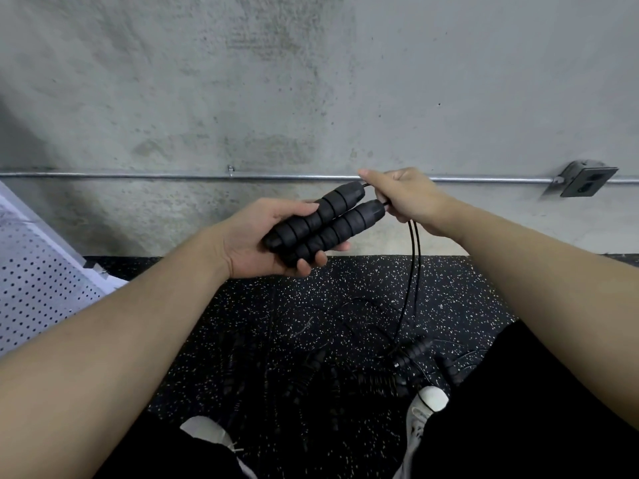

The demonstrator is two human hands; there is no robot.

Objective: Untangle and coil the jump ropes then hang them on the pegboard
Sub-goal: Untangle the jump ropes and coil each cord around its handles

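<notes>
My left hand (pixel 257 238) grips two black foam jump rope handles (pixel 332 219) side by side, pointing up and to the right. My right hand (pixel 409 198) pinches the thin black cords (pixel 411 271) where they leave the handle tips. Both cords hang down to the floor. A tangled heap of other black jump ropes (pixel 345 371) with foam handles lies on the floor between my shoes. The white pegboard (pixel 38 281) leans at the left edge, only partly in view.
A bare concrete wall (pixel 311 81) stands ahead, with a metal conduit pipe (pixel 138 175) running across it to an outlet box (pixel 584 181) at the right. Black speckled rubber flooring (pixel 449 292) covers the ground. My white shoes (pixel 427 402) stand near the heap.
</notes>
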